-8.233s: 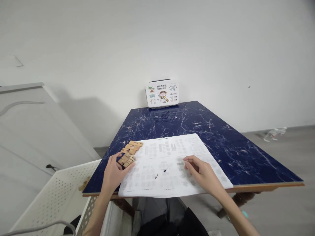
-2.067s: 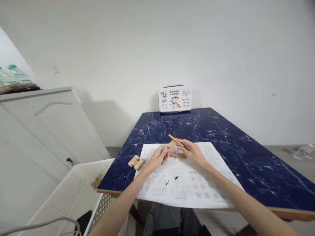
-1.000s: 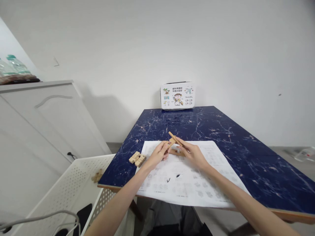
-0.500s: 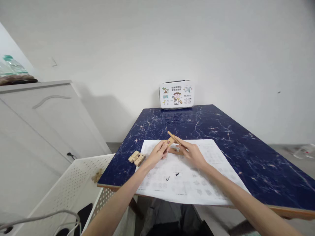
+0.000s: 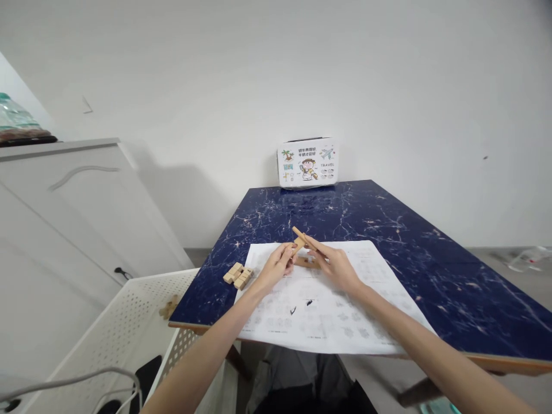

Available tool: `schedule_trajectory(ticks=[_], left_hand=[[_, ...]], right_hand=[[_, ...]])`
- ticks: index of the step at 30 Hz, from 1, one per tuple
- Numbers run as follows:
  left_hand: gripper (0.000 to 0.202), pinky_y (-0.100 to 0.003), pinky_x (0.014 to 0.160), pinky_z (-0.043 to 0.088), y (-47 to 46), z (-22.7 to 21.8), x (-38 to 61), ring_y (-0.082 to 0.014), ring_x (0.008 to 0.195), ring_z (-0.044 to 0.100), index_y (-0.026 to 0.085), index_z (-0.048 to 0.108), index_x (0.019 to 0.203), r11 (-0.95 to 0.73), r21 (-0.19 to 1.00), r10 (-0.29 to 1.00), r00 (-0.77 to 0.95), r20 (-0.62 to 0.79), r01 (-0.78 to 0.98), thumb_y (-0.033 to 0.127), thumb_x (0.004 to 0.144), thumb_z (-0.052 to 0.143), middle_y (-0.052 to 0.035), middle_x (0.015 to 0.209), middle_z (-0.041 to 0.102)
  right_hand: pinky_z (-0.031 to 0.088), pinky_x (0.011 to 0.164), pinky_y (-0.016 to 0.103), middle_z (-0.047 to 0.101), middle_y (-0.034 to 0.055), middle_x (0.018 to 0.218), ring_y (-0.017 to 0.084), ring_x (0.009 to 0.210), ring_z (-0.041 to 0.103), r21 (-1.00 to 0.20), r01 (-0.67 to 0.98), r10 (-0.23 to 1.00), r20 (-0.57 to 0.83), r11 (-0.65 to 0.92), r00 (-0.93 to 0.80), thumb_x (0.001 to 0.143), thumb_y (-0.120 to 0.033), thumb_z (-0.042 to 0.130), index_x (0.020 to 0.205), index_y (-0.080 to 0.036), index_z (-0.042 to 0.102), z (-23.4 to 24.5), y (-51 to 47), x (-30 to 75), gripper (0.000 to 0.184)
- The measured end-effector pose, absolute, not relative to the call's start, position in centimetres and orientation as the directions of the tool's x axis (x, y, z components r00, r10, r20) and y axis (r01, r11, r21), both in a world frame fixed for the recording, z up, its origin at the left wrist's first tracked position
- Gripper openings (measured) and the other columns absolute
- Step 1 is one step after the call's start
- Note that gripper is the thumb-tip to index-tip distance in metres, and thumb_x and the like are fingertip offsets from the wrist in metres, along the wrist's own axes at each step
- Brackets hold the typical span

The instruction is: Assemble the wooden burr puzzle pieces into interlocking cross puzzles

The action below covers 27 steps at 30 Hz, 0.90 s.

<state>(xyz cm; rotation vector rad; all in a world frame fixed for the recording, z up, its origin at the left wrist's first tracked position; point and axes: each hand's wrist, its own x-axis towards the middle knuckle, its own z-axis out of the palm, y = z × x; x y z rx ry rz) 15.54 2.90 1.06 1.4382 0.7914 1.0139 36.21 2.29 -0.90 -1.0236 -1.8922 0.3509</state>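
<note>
My left hand (image 5: 278, 265) is closed on a flat wooden piece (image 5: 298, 246) above the paper sheet. My right hand (image 5: 334, 264) grips a wooden stick (image 5: 298, 232) that slants up to the left and lies across the piece in my left hand. Another wooden piece (image 5: 307, 263) with dark notches shows below and between the hands, partly hidden by the right fingers. The printed white paper (image 5: 345, 313) lies under both hands. Left of the paper sits a cluster of small wooden blocks (image 5: 238, 275). Two small black bits (image 5: 293, 310) rest on the sheet.
The blue marble-patterned table (image 5: 405, 253) carries a white printed case (image 5: 307, 164) at its back, against the wall. A white perforated basket (image 5: 103, 316) with wooden pieces inside stands at the left, beside a white cabinet (image 5: 64, 213). A cable (image 5: 73, 376) crosses the lower left.
The view has shifted slightly. Both hands stay over the paper with the wooden pieces crossed; the grip looks almost the same.
</note>
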Motion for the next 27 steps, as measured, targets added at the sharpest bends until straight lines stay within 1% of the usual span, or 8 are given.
schedule_trajectory(ticks=[4,7,10,12,15,20,24,27], left_hand=[[0.046,-0.022,0.047,0.023,2.9,1.1,16.3,-0.0042,0.050,0.032,0.019,0.053,0.104,-0.148,0.985,0.907,0.383,0.172,-0.092,0.063,0.095,0.057,0.0033,0.081,0.049],[0.045,-0.021,0.047,0.026,2.9,1.1,16.6,-0.0039,0.049,0.033,0.019,0.051,0.101,-0.152,0.985,0.906,0.387,0.174,-0.087,0.063,0.095,0.056,0.0038,0.080,0.049],[0.046,-0.022,0.047,0.029,2.7,1.1,16.7,-0.0039,0.048,0.034,0.019,0.051,0.101,-0.157,0.986,0.901,0.399,0.170,-0.065,0.065,0.095,0.056,0.0042,0.079,0.052],[0.049,-0.022,0.045,0.028,2.5,1.2,16.9,-0.0043,0.046,0.035,0.019,0.051,0.102,-0.163,0.986,0.897,0.409,0.167,-0.044,0.066,0.093,0.058,0.0047,0.075,0.053],[0.050,-0.022,0.045,0.026,2.1,1.4,17.2,-0.0054,0.045,0.037,0.018,0.052,0.104,-0.168,0.986,0.891,0.425,0.158,-0.012,0.066,0.091,0.060,0.0052,0.068,0.055],[0.051,-0.023,0.046,0.029,1.8,1.9,17.3,-0.0057,0.044,0.040,0.018,0.052,0.107,-0.177,0.984,0.886,0.438,0.156,0.009,0.064,0.090,0.063,0.0043,0.068,0.059],[0.051,-0.023,0.047,0.030,1.7,2.1,17.2,-0.0060,0.044,0.040,0.018,0.053,0.109,-0.184,0.983,0.882,0.444,0.156,0.019,0.064,0.090,0.063,0.0034,0.068,0.061],[0.053,-0.023,0.047,0.030,1.6,2.2,17.2,-0.0062,0.045,0.041,0.017,0.053,0.111,-0.185,0.983,0.879,0.450,0.156,0.020,0.065,0.091,0.062,0.0029,0.069,0.061]], right_hand=[[0.055,0.077,0.027,0.080,0.0052,0.109,0.019,0.080,0.074,-0.577,0.479,0.742,0.599,0.661,-0.302,0.102,-0.023,0.047,0.150,-0.026,0.056,-0.7,2.1,35.7,0.049],[0.056,0.076,0.028,0.081,0.0053,0.103,0.020,0.077,0.074,-0.574,0.494,0.747,0.597,0.653,-0.294,0.102,-0.021,0.045,0.148,-0.024,0.058,-0.5,1.9,35.6,0.048],[0.056,0.075,0.030,0.081,0.0055,0.101,0.022,0.077,0.074,-0.569,0.524,0.757,0.595,0.634,-0.270,0.102,-0.023,0.046,0.144,-0.024,0.062,-0.6,2.0,35.6,0.045],[0.057,0.075,0.031,0.081,0.0054,0.102,0.022,0.079,0.075,-0.568,0.539,0.763,0.594,0.622,-0.254,0.102,-0.024,0.047,0.141,-0.025,0.064,-0.9,2.1,35.6,0.042],[0.058,0.076,0.031,0.081,0.0062,0.105,0.023,0.081,0.075,-0.551,0.561,0.758,0.608,0.618,-0.237,0.103,-0.024,0.046,0.141,-0.025,0.063,-1.2,2.3,35.7,0.042],[0.059,0.078,0.033,0.080,0.0076,0.110,0.023,0.084,0.074,-0.514,0.567,0.725,0.647,0.644,-0.237,0.103,-0.021,0.043,0.142,-0.026,0.062,-1.3,2.2,35.7,0.043],[0.061,0.078,0.034,0.079,0.0077,0.117,0.022,0.087,0.075,-0.536,0.550,0.728,0.652,0.641,-0.212,0.102,-0.019,0.043,0.144,-0.027,0.060,-1.2,2.2,35.7,0.045],[0.060,0.078,0.033,0.079,0.0074,0.117,0.021,0.086,0.075,-0.557,0.527,0.734,0.645,0.642,-0.212,0.102,-0.018,0.044,0.143,-0.026,0.061,-1.3,2.3,35.8,0.046]])
